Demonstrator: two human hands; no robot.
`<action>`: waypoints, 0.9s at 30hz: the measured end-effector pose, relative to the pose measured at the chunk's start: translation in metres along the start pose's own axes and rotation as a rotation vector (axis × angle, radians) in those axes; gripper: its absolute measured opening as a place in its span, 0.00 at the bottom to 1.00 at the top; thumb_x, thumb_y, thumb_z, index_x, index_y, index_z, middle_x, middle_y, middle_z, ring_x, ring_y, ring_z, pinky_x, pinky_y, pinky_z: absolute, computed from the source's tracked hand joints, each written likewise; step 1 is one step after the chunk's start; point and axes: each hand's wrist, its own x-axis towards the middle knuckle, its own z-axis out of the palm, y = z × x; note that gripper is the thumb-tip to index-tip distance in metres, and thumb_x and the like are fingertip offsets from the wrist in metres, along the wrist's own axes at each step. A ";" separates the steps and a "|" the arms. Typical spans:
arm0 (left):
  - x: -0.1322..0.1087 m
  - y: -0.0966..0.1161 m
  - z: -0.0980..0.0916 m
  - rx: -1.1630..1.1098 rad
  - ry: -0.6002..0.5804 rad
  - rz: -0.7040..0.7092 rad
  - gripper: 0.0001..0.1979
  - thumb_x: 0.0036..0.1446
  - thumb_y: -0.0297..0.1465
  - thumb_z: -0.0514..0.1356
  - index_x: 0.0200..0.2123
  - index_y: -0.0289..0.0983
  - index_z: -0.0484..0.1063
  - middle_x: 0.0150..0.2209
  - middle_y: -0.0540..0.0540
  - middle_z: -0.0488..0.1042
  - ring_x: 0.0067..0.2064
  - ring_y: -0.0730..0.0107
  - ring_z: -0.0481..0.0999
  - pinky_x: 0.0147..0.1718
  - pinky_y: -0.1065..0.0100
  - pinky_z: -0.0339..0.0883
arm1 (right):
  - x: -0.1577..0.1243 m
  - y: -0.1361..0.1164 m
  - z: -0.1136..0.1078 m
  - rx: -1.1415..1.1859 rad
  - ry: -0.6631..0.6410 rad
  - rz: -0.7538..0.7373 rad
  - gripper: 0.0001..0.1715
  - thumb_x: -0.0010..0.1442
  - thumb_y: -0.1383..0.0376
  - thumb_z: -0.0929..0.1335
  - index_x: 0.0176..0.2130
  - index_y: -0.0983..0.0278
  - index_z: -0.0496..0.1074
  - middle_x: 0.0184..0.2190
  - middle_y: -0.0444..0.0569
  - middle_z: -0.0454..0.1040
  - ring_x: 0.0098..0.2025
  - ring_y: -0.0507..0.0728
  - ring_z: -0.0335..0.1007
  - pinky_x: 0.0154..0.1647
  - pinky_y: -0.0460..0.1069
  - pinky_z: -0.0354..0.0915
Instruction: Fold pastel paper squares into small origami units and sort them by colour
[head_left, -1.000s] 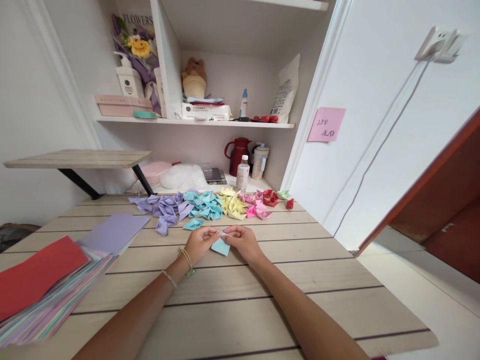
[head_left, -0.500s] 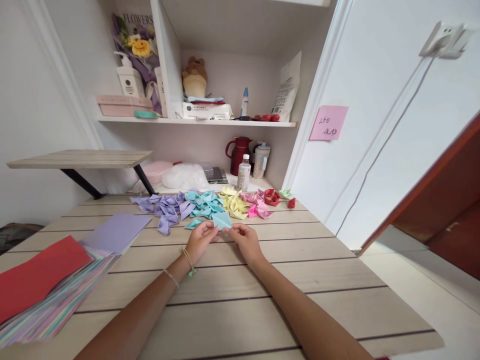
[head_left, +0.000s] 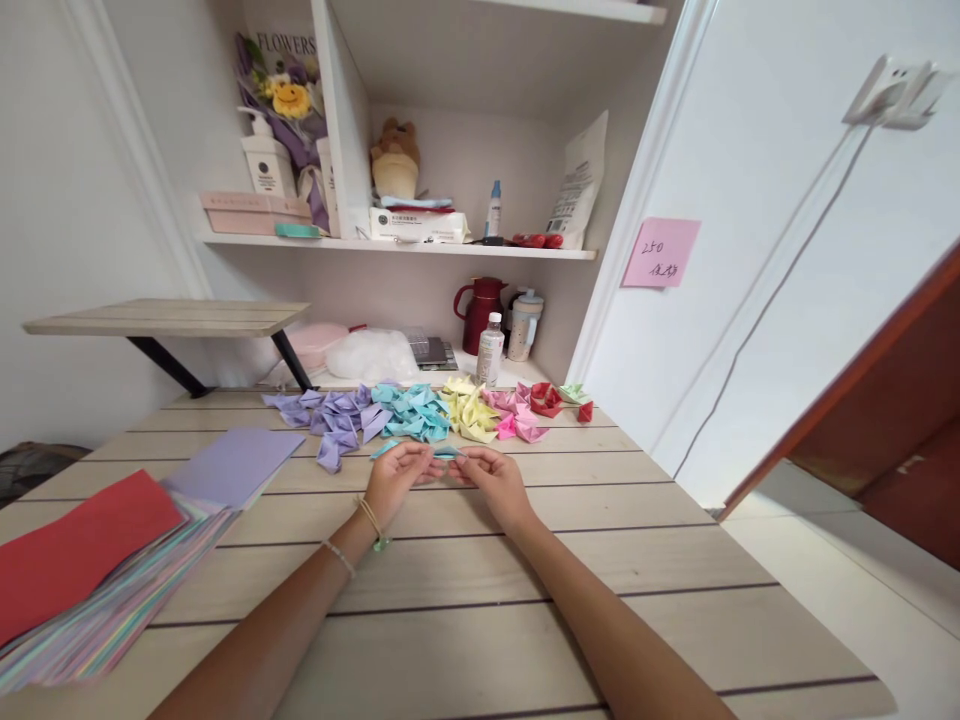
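I see left hand (head_left: 409,468), right hand (head_left: 489,475), both pinching blue paper (head_left: 448,452), centre of frame. Folded papers (head_left: 416,410) bunched just beyond. Paper stack (head_left: 154,575), lower left.

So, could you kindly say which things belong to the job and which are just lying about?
Likely for the job: blue paper in left hand and right hand; folded paper shapes; paper stack.

Seemingly lying about: bottle; red jug; plush toy; pink box.
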 end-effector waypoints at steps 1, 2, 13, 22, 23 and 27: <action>0.000 0.000 0.000 -0.004 0.003 -0.005 0.18 0.41 0.38 0.66 0.32 0.32 0.69 0.29 0.43 0.78 0.29 0.66 0.78 0.33 0.65 0.71 | 0.000 0.000 -0.001 0.001 -0.012 0.004 0.22 0.40 0.52 0.73 0.31 0.65 0.74 0.27 0.50 0.77 0.31 0.58 0.74 0.37 0.53 0.69; 0.000 0.000 0.000 -0.006 0.001 -0.011 0.17 0.40 0.38 0.66 0.31 0.32 0.70 0.28 0.43 0.78 0.29 0.65 0.78 0.34 0.64 0.72 | 0.000 0.000 -0.001 0.003 -0.015 0.009 0.22 0.40 0.52 0.73 0.31 0.65 0.74 0.27 0.50 0.77 0.31 0.58 0.74 0.37 0.53 0.69; 0.000 -0.001 0.000 -0.004 -0.010 -0.010 0.15 0.40 0.39 0.66 0.25 0.33 0.69 0.24 0.47 0.76 0.31 0.64 0.78 0.39 0.60 0.72 | 0.004 -0.001 -0.006 0.003 -0.110 0.026 0.21 0.41 0.51 0.73 0.29 0.65 0.75 0.28 0.48 0.77 0.29 0.56 0.73 0.37 0.52 0.68; 0.002 -0.006 -0.003 -0.027 -0.083 -0.043 0.21 0.41 0.35 0.67 0.39 0.33 0.69 0.31 0.44 0.77 0.33 0.64 0.78 0.40 0.61 0.71 | 0.004 0.005 -0.003 -0.025 0.052 -0.010 0.30 0.42 0.53 0.73 0.43 0.65 0.72 0.23 0.47 0.76 0.27 0.56 0.72 0.34 0.52 0.68; 0.002 -0.007 -0.003 -0.015 -0.097 -0.059 0.22 0.41 0.34 0.67 0.41 0.32 0.69 0.31 0.44 0.78 0.33 0.64 0.78 0.40 0.61 0.70 | 0.004 0.006 -0.004 -0.036 0.060 -0.008 0.30 0.42 0.53 0.73 0.42 0.66 0.72 0.23 0.47 0.75 0.27 0.56 0.73 0.34 0.52 0.68; 0.001 -0.010 -0.001 0.020 -0.138 -0.127 0.25 0.40 0.36 0.67 0.42 0.31 0.69 0.28 0.44 0.77 0.30 0.63 0.78 0.37 0.60 0.71 | 0.003 0.007 -0.007 -0.133 0.057 -0.035 0.22 0.42 0.52 0.72 0.30 0.67 0.74 0.23 0.49 0.76 0.27 0.57 0.73 0.33 0.51 0.69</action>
